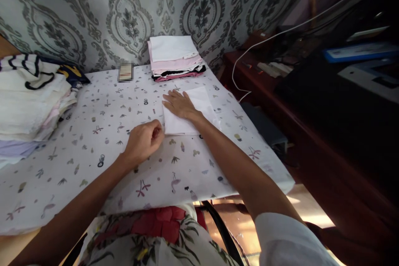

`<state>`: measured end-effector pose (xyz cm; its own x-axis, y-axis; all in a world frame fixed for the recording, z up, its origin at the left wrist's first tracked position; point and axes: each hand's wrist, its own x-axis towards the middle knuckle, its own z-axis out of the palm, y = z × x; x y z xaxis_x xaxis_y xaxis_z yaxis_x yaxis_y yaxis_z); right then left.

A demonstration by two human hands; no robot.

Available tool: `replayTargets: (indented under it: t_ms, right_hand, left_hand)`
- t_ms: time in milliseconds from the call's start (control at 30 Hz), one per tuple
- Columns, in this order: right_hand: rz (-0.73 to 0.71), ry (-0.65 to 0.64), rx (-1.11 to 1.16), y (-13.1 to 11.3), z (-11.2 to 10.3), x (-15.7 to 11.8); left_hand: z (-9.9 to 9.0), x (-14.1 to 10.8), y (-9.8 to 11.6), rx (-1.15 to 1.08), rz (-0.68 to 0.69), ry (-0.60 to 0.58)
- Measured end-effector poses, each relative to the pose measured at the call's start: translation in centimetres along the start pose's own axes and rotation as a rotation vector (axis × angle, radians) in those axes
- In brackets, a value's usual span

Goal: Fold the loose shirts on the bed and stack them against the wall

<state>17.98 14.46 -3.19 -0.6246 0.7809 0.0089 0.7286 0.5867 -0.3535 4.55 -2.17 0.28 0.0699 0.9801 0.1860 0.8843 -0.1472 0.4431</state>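
White cloth (pixel 204 102), folded to a flat, roughly four-sided piece; thin, plain, faint layered edge along the near side. Lies on the desk (pixel 106 116) right of its middle, just in front of the folded stack (pixel 174 56).

Right hand (pixel 180 104) palm down on the cloth's left part, fingers extended; grip wide, pressed flat, nothing clasped. Left hand (pixel 145 139) curled into a loose fist beside the cloth's near left corner; grip narrow. Cannot tell whether anything sits inside it.

Desk surface: white cover printed with small plants, birds and dots, lightly creased. Stack at the back: white on top, pale pink under it, then black, white and deeper pink layers. Loose heap of clothes (pixel 28 104) at the left: cream, lilac, a black-striped piece, some navy and yellow behind. Small blurred object (pixel 125 72) near the wall.

Room: grey wall (pixel 168 16) with dark damask pattern. Red-brown furniture (pixel 262 81) at right, in shade, with a blue-edged item (pixel 358 52) above it. White cable (pixel 277 34) loops down. Sunlit floor (pixel 227 226) below, beside the floral clothing (pixel 124 249).
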Motion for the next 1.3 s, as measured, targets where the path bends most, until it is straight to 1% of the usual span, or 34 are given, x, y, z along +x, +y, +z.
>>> replayTargets:
  t_ms: [67,100,133,167,233,267,300,333,367,467,500,533,600,667,700,733,767,800,867,900,933,967,1033,1100,1200,1300]
  right_hand:
    - [-0.002,0.000,0.000,0.0,0.0,0.0]
    - [-0.002,0.001,0.002,0.0,-0.1,0.0]
    - [-0.002,0.003,0.003,0.0,-0.1,-0.1]
    - [-0.002,0.007,0.006,0.0,-0.1,-0.1]
    - [-0.001,0.013,0.011,-0.1,-0.1,-0.1]
    - [0.001,0.013,0.012,-0.1,-0.1,-0.2]
    - [0.003,0.011,0.015,-0.1,-0.1,-0.2]
    - [0.006,0.006,0.019,0.0,-0.1,-0.1]
    - [0.009,0.002,0.028,0.0,0.0,-0.1]
    - [0.007,0.036,0.088,0.2,-0.2,0.0]
    - [0.008,0.070,0.111,0.2,-0.5,-0.1]
    - [0.007,0.116,0.129,0.0,-0.8,-0.3]
    - [-0.005,0.221,0.147,-0.9,-1.7,-1.4]
    - [-0.009,0.312,0.174,-2.3,-2.5,-3.5]
    - [-0.004,0.330,0.217,-3.2,-2.7,-4.8]
    - [0.019,0.323,0.295,-4.1,-2.7,-6.4]
    - [0.044,0.279,0.413,-5.0,-2.5,-8.1]
    - [0.076,0.199,0.583,-5.9,-2.1,-9.8]
    - [0.203,0.031,0.978,-7.1,-0.8,-13.0]
    - [0.279,-0.009,1.135,-7.5,-0.1,-14.2]
    - [0.349,-0.022,1.270,-7.7,0.5,-15.1]
    - [0.406,0.002,1.376,-7.9,0.9,-15.8]
    - [0.488,0.099,1.543,-8.0,1.2,-16.3]
    - [0.546,0.163,1.696,-8.0,1.0,-16.1]
    - [0.625,0.168,1.871,-8.5,0.7,-15.4]
    - [0.675,0.176,1.942,-9.3,0.9,-15.2]
  left_hand:
    - [0.0,0.1,-0.3,-0.035,0.045,0.048]
    - [0.1,0.1,-0.4,-0.035,0.093,0.071]
    - [0.3,0.0,-0.5,-0.022,0.161,0.069]
    - [0.4,-0.1,-0.6,-0.004,0.237,0.039]
    - [0.6,-0.2,-0.7,0.019,0.365,-0.091]
    - [0.5,-0.2,-0.8,0.015,0.396,-0.165]
    - [0.3,0.0,-0.9,-0.006,0.393,-0.223]
    - [0.1,0.2,-1.0,-0.041,0.353,-0.257]
    - [-0.3,0.4,-1.1,-0.088,0.282,-0.267]
    - [-1.3,1.1,-1.6,-0.252,-0.003,-0.256]
    - [-1.4,1.1,-1.7,-0.285,-0.065,-0.257]
    - [-1.5,1.1,-1.9,-0.297,-0.091,-0.265]
    - [-1.4,0.8,-2.0,-0.278,-0.075,-0.273]
    - [-1.2,0.7,-2.0,-0.253,-0.061,-0.246]
    - [-1.2,1.0,-1.9,-0.256,-0.076,-0.225]
    - [-1.1,1.4,-1.8,-0.273,-0.105,-0.209]
    - [-1.1,2.0,-1.8,-0.307,-0.144,-0.201]
    - [-0.9,2.8,-1.7,-0.352,-0.194,-0.201]
    - [-0.4,4.6,-1.7,-0.476,-0.313,-0.225]
    - [-0.1,5.5,-1.8,-0.538,-0.372,-0.236]
    - [0.4,6.3,-1.8,-0.583,-0.419,-0.239]
    - [0.8,7.0,-1.8,-0.606,-0.449,-0.229]
    - [1.6,7.8,-1.7,-0.617,-0.472,-0.202]
    - [2.0,8.1,-1.5,-0.657,-0.504,-0.192]
    - [2.0,8.0,-1.0,-0.799,-0.591,-0.191]
    - [1.8,7.9,-0.8,-0.886,-0.633,-0.190]
